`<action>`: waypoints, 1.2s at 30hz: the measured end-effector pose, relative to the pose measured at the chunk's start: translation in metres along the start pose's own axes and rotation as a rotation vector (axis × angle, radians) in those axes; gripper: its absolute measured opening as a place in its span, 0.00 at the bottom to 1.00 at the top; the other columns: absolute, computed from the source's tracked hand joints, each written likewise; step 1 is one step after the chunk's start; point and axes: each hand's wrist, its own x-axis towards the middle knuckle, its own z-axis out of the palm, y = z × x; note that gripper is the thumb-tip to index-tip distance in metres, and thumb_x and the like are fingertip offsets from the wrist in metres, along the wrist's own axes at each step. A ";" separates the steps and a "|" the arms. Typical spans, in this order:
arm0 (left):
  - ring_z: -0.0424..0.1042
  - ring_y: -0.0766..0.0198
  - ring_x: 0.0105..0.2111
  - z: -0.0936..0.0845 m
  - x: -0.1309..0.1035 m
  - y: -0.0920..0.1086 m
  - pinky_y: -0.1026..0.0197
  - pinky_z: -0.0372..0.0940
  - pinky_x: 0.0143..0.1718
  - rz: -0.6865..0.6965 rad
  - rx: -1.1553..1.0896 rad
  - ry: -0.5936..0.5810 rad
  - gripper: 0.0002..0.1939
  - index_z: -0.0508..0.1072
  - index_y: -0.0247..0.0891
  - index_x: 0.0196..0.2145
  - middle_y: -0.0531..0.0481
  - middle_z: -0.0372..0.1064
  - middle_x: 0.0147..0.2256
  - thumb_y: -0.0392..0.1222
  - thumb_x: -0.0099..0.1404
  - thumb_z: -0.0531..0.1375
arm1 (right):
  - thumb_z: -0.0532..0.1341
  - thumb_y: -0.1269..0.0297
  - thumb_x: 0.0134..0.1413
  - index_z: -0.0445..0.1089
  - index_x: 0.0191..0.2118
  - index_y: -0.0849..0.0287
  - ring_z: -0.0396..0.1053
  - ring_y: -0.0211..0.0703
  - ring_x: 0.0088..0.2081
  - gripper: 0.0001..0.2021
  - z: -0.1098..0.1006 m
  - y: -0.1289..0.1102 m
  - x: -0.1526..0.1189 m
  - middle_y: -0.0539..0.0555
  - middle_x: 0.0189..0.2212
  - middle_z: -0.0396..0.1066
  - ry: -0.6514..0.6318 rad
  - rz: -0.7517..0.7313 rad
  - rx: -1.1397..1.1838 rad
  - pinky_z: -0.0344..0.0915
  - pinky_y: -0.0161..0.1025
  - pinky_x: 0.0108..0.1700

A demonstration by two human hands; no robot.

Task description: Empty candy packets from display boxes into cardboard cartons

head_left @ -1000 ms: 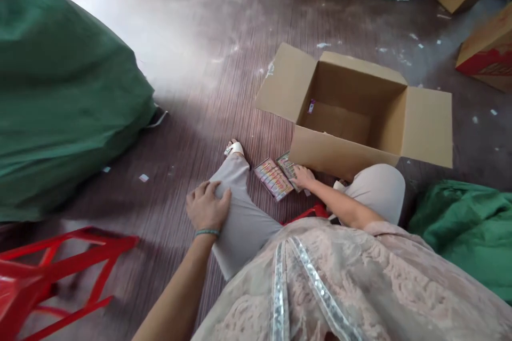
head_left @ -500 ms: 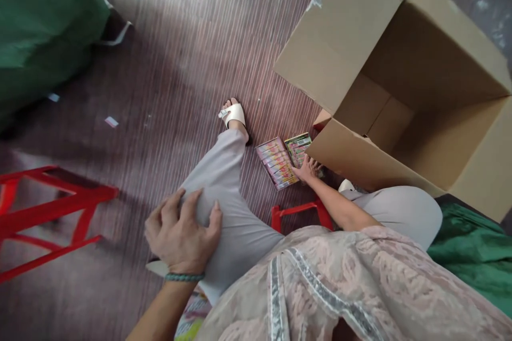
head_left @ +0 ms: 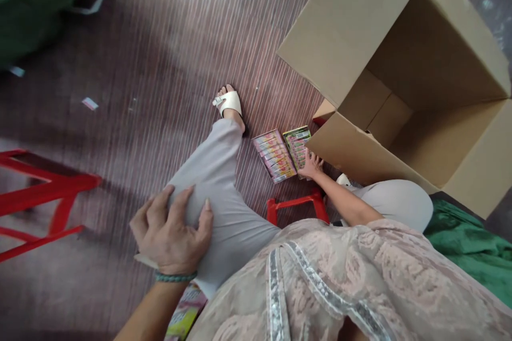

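My left hand (head_left: pixel 172 234) rests on my left knee with its fingers spread and nothing in it. Down by the floor, my right hand (head_left: pixel 312 165) lies at the near end of a green-edged flat box of small packets (head_left: pixel 296 144), fingers apart and touching or just above it. Directly left of that, a pink flat box of small wrapped packets (head_left: pixel 274 155) lies face up. The large open cardboard carton (head_left: pixel 348 144) stands close to my right hand, and its lower flap reaches near the fingertips.
A red stool (head_left: pixel 52 186) stands at left, and part of another red stool frame (head_left: pixel 296 202) shows between my legs. Green cloth or bags lie at top left (head_left: pixel 32 10) and at right (head_left: pixel 468 250). Colourful packages (head_left: pixel 186 311) sit under my left arm.
My right hand has shifted slightly right, off the pink box's edge and onto the green-edged box's end. My left hand stays on the knee. The whole view has shifted a little.
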 end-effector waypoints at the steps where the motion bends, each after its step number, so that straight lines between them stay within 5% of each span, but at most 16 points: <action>1: 0.72 0.30 0.60 0.000 -0.001 0.000 0.28 0.66 0.62 -0.003 -0.010 0.004 0.24 0.82 0.40 0.59 0.32 0.75 0.60 0.51 0.68 0.67 | 0.69 0.49 0.59 0.40 0.82 0.61 0.49 0.75 0.77 0.56 0.002 -0.008 0.000 0.77 0.78 0.44 0.016 0.034 0.007 0.52 0.69 0.73; 9: 0.69 0.29 0.63 -0.007 -0.002 0.003 0.24 0.63 0.65 -0.085 -0.021 -0.081 0.26 0.78 0.50 0.62 0.37 0.72 0.64 0.50 0.67 0.66 | 0.70 0.46 0.61 0.32 0.84 0.55 0.44 0.77 0.78 0.59 -0.002 -0.022 0.002 0.76 0.80 0.36 -0.022 0.058 -0.001 0.48 0.73 0.74; 20: 0.70 0.28 0.63 -0.005 -0.001 0.005 0.26 0.65 0.64 -0.084 -0.014 -0.082 0.23 0.81 0.40 0.58 0.35 0.73 0.63 0.51 0.69 0.66 | 0.73 0.61 0.53 0.33 0.84 0.49 0.23 0.83 0.80 0.62 0.018 -0.043 -0.010 0.71 0.81 0.16 0.037 -0.133 -0.108 0.35 0.80 0.74; 26: 0.69 0.33 0.64 -0.005 -0.001 0.008 0.30 0.62 0.67 -0.185 -0.011 -0.102 0.23 0.81 0.40 0.56 0.36 0.74 0.62 0.53 0.68 0.65 | 0.74 0.47 0.57 0.35 0.84 0.48 0.46 0.80 0.76 0.61 0.012 -0.027 0.001 0.73 0.81 0.29 0.078 -0.046 -0.092 0.46 0.74 0.73; 30: 0.67 0.35 0.64 -0.003 0.001 0.011 0.33 0.59 0.69 -0.223 -0.045 -0.136 0.24 0.81 0.39 0.56 0.34 0.72 0.63 0.54 0.68 0.64 | 0.75 0.52 0.56 0.35 0.84 0.48 0.55 0.75 0.73 0.62 0.003 -0.035 -0.001 0.74 0.79 0.38 0.117 0.039 -0.048 0.56 0.67 0.70; 36: 0.65 0.34 0.64 0.007 0.005 0.006 0.33 0.58 0.68 -0.304 -0.076 -0.122 0.25 0.81 0.38 0.55 0.34 0.72 0.63 0.55 0.69 0.60 | 0.73 0.51 0.53 0.48 0.82 0.53 0.67 0.65 0.66 0.56 -0.030 -0.027 -0.045 0.70 0.70 0.61 0.032 0.052 0.330 0.64 0.57 0.67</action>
